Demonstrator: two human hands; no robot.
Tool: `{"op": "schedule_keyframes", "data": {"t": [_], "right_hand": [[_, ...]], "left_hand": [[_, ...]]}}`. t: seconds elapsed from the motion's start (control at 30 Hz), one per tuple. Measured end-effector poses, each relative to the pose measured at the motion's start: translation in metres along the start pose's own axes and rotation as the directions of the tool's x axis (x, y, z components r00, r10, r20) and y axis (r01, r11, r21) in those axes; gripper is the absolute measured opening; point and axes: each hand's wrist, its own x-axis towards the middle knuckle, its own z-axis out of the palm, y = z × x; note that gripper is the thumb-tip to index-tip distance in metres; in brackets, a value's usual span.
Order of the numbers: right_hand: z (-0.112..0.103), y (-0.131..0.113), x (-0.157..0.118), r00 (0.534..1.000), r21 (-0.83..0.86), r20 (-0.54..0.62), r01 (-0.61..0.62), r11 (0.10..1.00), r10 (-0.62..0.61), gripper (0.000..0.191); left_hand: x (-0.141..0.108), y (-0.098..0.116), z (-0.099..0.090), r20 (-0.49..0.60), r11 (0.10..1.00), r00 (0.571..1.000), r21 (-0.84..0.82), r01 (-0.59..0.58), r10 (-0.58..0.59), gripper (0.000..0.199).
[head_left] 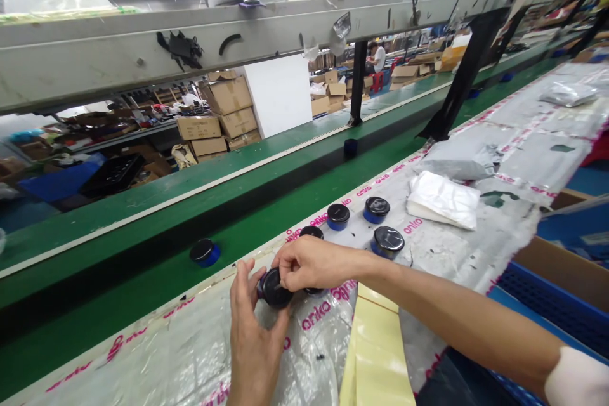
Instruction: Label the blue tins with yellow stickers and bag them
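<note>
My left hand (257, 330) is closed around the side of a small round container (275, 290) with a black top, tilted toward me. Over that top, my right hand (309, 263) has its fingertips pinched together; whatever is between them is too small to make out. Just beyond my hands stand several similar containers with black tops and blue sides, among them one at the front right (387, 242), one behind it (377, 209) and another to the left (338, 216). Yellow sheets (378, 349) lie under my right forearm.
A green conveyor belt (157, 285) runs past the plastic-covered bench (181, 361), carrying one container near me (205, 252) and another farther off (351, 147). White bags (445, 198) lie at right. A metal rail (266, 28) crosses above. A person (377, 58) sits far back.
</note>
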Motion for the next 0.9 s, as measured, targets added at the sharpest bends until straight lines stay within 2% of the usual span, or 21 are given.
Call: {"op": "schedule_keyframes", "data": {"t": [0.23, 0.57, 0.9], "right_hand": [[0.0014, -0.0049, 0.0000, 0.998, -0.042, -0.020, -0.060, 0.997, 0.059, 0.007], [0.0078, 0.0033, 0.0012, 0.996, -0.046, -0.059, -0.074, 0.996, 0.071, 0.006], [0.0057, -0.0054, -0.0051, 0.969, -0.013, -0.139, -0.207, 0.978, 0.203, 0.011]], "left_hand": [[0.0007, 0.0006, 0.0008, 0.006, 1.000, 1.000, 0.001, -0.003, 0.003, 0.092], [-0.0003, -0.0043, 0.0023, 0.002, 1.000, 1.000, 0.023, -0.014, 0.014, 0.091], [-0.0004, -0.0003, 0.0024, -0.025, 0.997, 0.998, 0.046, -0.061, 0.062, 0.088]]}}
